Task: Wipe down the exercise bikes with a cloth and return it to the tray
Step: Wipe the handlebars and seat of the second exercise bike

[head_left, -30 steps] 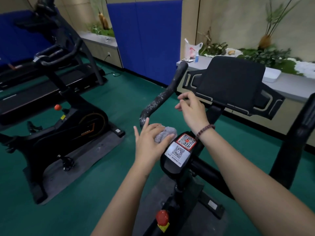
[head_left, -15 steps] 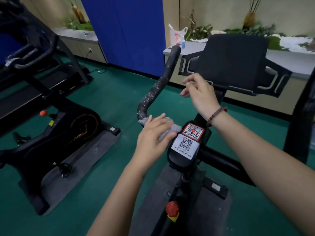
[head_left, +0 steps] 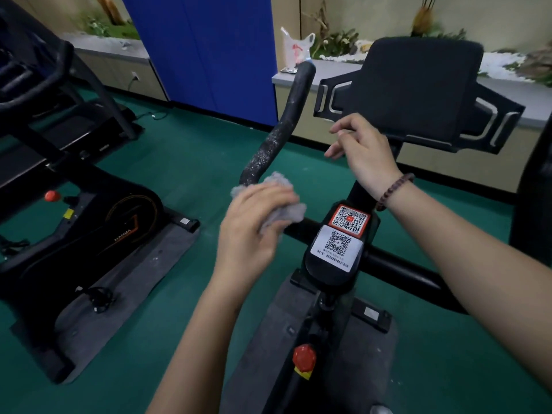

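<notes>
**Cloth on the bar bend, other hand idle**

L hand (head_left: 254,234) grips the grey fluffy cloth (head_left: 282,209), fingers curled over it. It presses the cloth on the near black exercise bike (head_left: 325,274) at the bend where the speckled black left handlebar horn (head_left: 280,135) meets the crossbar. Cloth bulges out above & to the right of the fingers, just beside the red QR sticker (head_left: 349,220); a white QR sticker (head_left: 337,245) sits directly below that one.

R hand (head_left: 363,156) is raised in front of the black padded tablet holder (head_left: 418,88) — fingers loosely curled, nothing in them; can't tell if it touches the stem behind. Dark beaded bracelet (head_left: 394,190) on that wrist.

Low on the frame, a red knob (head_left: 304,357). A 2nd black exercise bike (head_left: 98,234) stands well apart on the left on a grey mat (head_left: 134,279), green floor (head_left: 194,162) btw the two
</notes>
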